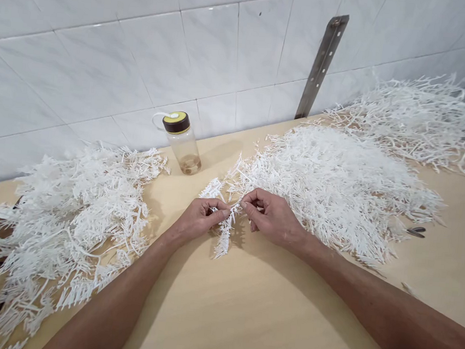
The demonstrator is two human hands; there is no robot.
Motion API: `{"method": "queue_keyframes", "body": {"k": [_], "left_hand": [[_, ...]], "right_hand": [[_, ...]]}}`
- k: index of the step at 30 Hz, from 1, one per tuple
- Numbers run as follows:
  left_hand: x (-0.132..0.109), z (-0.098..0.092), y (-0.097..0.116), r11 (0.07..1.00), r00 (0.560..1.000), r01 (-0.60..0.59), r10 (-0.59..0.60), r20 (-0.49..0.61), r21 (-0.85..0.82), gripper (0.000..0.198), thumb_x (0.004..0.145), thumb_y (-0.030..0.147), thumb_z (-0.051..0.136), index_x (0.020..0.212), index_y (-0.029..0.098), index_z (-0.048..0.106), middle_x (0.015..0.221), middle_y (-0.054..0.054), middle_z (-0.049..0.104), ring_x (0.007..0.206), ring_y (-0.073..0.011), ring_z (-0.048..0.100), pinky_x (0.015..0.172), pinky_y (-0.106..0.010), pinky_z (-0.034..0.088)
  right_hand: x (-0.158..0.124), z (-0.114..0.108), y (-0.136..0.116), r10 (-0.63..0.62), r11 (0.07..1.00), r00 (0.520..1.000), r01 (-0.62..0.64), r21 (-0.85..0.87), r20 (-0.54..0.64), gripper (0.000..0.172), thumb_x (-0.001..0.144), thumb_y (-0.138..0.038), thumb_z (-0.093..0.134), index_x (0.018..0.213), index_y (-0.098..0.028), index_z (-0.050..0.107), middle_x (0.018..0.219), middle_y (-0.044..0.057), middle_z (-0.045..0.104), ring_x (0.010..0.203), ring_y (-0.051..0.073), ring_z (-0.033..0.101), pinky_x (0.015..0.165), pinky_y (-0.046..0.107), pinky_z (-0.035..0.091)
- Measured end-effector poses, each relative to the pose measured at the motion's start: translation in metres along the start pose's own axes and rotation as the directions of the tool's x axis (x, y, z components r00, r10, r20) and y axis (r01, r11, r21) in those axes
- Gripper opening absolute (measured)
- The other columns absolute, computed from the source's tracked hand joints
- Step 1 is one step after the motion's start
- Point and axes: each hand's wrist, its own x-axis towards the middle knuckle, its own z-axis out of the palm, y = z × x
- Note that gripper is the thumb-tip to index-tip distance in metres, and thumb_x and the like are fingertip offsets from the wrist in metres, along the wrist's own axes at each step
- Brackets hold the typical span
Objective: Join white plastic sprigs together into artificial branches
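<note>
a clear bottle (181, 145) with a dark lid stands near the tiled wall (207, 46), by which a perforated metal strip (321, 68) rises.

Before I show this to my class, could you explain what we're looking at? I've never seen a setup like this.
There is no machine here, only a person's bare left hand and right hand. The single picture comes from a camera worn on that person's head, looking forward and down.

The left hand pinches a white, bristly piece above a pale wooden-looking table. The right hand's fingertips are close together at the piece's upper end; whether they grip it is too fine to tell.

A white heap lies at the left, a larger heap beyond the right hand. A lidded bottle stands between the heaps, near the tiled wall.
</note>
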Motion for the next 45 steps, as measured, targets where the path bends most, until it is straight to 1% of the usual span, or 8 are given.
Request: {"method": "queue_keyframes", "body": {"k": [9,13,20,28,32,36,41,45], "left_hand": [[-0.002,0.011,0.000,0.991,0.997,0.010,0.001,-0.079,0.134,0.032,0.082,0.046,0.064,0.076,0.015,0.063,0.055,0.003,0.051,0.047,-0.0081,0.039,0.046,-0.022,0.030],[-0.003,0.010,-0.002,0.999,0.994,0.033,-0.030,-0.108,0.023,0.037,0.078,0.052,0.068,0.077,0.015,0.063,0.054,0.004,0.048,0.046,-0.0078,0.038,0.046,-0.022,0.028],[0.003,0.008,-0.007,0.996,0.979,-0.010,-0.008,-0.205,-0.088,0.041,0.074,0.054,0.073,0.080,0.014,0.067,0.055,0.004,0.047,0.048,-0.0065,0.039,0.046,-0.020,0.029],[0.003,0.007,-0.010,0.996,0.975,-0.008,-0.011,-0.223,-0.087,0.039,0.076,0.052,0.072,0.084,0.014,0.067,0.057,0.004,0.046,0.048,-0.0063,0.038,0.044,-0.019,0.027],[0.004,0.009,-0.007,0.998,0.984,-0.046,0.039,-0.172,-0.037,0.039,0.079,0.052,0.070,0.082,0.013,0.067,0.057,0.003,0.048,0.050,-0.0071,0.039,0.048,-0.021,0.031],[0.004,0.012,-0.006,0.999,0.988,-0.049,0.050,-0.148,0.007,0.039,0.081,0.052,0.067,0.082,0.013,0.067,0.058,0.003,0.049,0.051,-0.0077,0.040,0.049,-0.021,0.033],[0.004,0.014,-0.009,0.998,0.985,-0.050,0.057,-0.165,0.048,0.036,0.083,0.049,0.065,0.084,0.013,0.066,0.061,0.001,0.052,0.053,-0.0088,0.044,0.050,-0.021,0.036],[0.004,0.015,-0.010,0.996,0.982,-0.050,0.061,-0.177,0.069,0.035,0.084,0.048,0.065,0.082,0.013,0.066,0.061,0.001,0.052,0.053,-0.0089,0.044,0.049,-0.021,0.036]], "right_hand": [[0.002,0.003,0.013,-0.344,0.883,0.936,0.295,-0.367,-0.077,0.010,0.088,-0.012,0.047,0.085,-0.020,0.052,0.085,0.005,0.065,0.068,0.014,0.056,0.061,0.027,0.044],[0.007,-0.006,0.012,-0.271,0.897,0.934,0.158,-0.413,-0.233,0.010,0.084,-0.011,0.048,0.080,-0.020,0.049,0.079,0.003,0.064,0.059,0.013,0.052,0.056,0.027,0.041],[0.004,-0.010,0.002,-0.203,0.943,0.945,0.119,-0.310,-0.256,0.002,0.084,-0.019,0.056,0.083,-0.020,0.058,0.067,-0.001,0.062,0.057,0.013,0.057,0.057,0.026,0.044],[0.002,-0.012,-0.006,-0.217,0.939,0.966,0.166,-0.303,-0.143,0.019,0.092,-0.030,0.052,0.093,-0.021,0.069,0.082,0.005,0.071,0.063,0.016,0.061,0.058,0.028,0.047],[-0.001,-0.004,-0.008,-0.029,0.990,0.999,0.027,-0.142,-0.015,0.028,0.092,-0.038,0.056,0.106,-0.020,0.072,0.071,0.003,0.068,0.059,0.016,0.060,0.052,0.027,0.046],[-0.001,0.003,-0.009,0.085,0.996,0.992,-0.083,-0.025,0.095,0.025,0.090,-0.040,0.059,0.095,-0.019,0.072,0.063,0.000,0.062,0.046,0.011,0.052,0.043,0.023,0.041],[0.000,0.005,-0.006,0.141,0.988,0.987,-0.145,0.056,0.080,0.022,0.088,-0.040,0.060,0.087,-0.019,0.066,0.064,-0.002,0.061,0.041,0.009,0.050,0.037,0.022,0.039],[0.001,0.003,-0.003,0.025,0.997,0.999,-0.023,-0.073,0.033,0.018,0.091,-0.035,0.057,0.085,-0.020,0.065,0.071,0.000,0.066,0.053,0.012,0.056,0.049,0.025,0.043]]}}
